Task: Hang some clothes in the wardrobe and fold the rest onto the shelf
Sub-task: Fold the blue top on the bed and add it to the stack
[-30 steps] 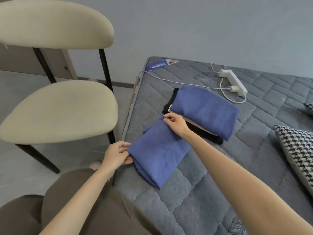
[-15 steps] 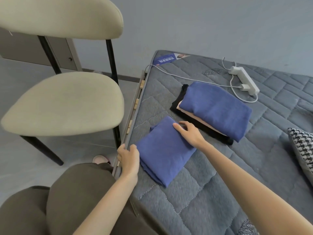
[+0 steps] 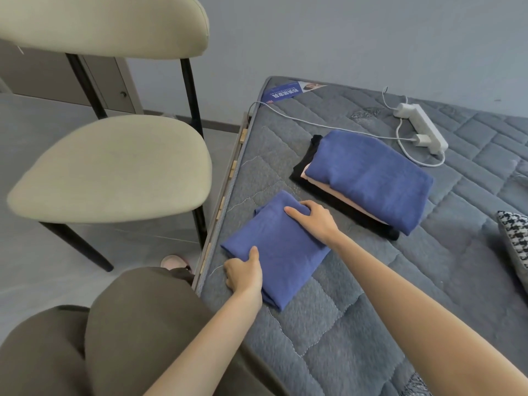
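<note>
Cloth (image 3: 281,250), folded and blue, lies flat on the mattress (image 3: 371,295); left hand (image 3: 244,274) pinches its near edge, thumb on top, while right hand (image 3: 315,221), arm outstretched, curls fingers over the far edge

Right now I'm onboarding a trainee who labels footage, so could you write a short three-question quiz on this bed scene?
1. True or false: the folded blue garment lies on top of the stack of folded clothes.
2. Which colour tops that stack? A black, B pink, C blue.
3. Fill in: the white power strip lies on the ____.
Key: 1 false, it lies beside the stack on the mattress, held by the left hand and the right hand; 2 C; 3 mattress.
</note>
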